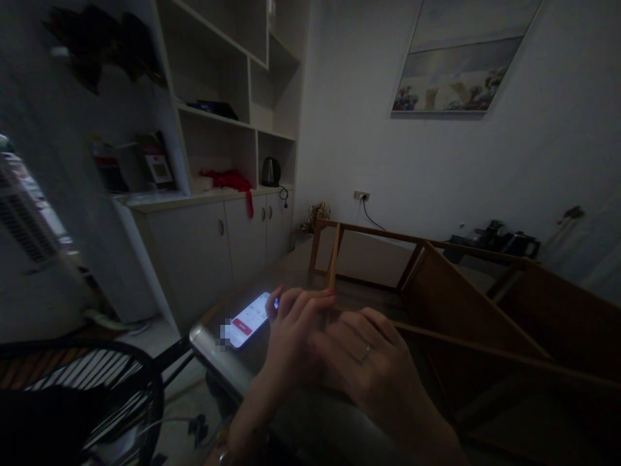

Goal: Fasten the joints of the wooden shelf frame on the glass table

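A lit phone (248, 320) lies flat on the dark table (228, 362) near its left corner, its screen white with a red band. My left hand (294, 333) rests beside the phone, fingers curled, one fingertip touching the screen's far end. My right hand (376, 362), with a ring on one finger, lies over the left hand's back, fingers bent and close together. Neither hand shows anything held. The room is dim.
Wooden frames and panels (451, 304) lie tilted across the table to the right. A white cabinet with shelves (218, 213) holds a kettle (270, 172) and red cloth. A black wire fan (82, 395) stands at lower left. A painting (456, 71) hangs on the wall.
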`<state>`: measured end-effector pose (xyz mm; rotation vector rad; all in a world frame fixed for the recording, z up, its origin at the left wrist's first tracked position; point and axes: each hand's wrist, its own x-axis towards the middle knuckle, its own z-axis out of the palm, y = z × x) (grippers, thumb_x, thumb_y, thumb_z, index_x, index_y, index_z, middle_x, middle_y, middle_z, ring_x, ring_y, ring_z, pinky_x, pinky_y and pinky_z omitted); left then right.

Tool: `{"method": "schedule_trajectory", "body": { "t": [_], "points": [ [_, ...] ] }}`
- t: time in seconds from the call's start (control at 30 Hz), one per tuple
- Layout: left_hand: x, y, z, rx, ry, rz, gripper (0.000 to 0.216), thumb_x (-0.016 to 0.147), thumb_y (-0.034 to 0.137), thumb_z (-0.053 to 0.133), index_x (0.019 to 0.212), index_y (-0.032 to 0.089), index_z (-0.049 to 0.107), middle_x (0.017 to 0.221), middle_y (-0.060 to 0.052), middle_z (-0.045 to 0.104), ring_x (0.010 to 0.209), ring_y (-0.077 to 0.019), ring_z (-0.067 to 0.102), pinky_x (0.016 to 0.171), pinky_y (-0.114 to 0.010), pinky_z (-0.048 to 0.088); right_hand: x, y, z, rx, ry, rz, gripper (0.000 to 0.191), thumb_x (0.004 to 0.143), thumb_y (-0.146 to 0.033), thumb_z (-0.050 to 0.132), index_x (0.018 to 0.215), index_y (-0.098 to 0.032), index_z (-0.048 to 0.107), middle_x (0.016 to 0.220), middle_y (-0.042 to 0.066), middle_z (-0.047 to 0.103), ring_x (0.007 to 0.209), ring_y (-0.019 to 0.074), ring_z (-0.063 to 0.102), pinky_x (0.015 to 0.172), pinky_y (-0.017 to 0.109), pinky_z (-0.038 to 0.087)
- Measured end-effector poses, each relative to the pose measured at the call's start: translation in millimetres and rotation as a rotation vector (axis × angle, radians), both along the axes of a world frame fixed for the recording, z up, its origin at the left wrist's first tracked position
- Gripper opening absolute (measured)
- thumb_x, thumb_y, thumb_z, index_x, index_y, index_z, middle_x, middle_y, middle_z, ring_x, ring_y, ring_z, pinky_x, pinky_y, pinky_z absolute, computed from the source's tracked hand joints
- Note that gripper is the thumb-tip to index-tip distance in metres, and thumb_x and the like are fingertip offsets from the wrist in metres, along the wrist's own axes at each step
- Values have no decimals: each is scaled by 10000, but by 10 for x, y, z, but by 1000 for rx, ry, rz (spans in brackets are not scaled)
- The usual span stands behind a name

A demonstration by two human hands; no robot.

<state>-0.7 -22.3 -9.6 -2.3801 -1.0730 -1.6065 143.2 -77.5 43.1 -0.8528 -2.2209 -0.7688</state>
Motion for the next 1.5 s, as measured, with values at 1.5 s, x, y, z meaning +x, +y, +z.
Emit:
{"method": "schedule_trajectory", "body": {
  "t": [1.5],
  "points": [
    [-10, 11, -23, -30, 15, 14, 275, 896, 230, 480, 1136, 290, 602, 1149, 8, 705, 1049, -223, 526, 1084, -423, 195, 5, 19, -78, -238, 29, 37, 195, 977, -275, 488, 828, -221, 602, 824, -1, 584, 836, 170, 519, 896, 342, 371]
  ]
}}
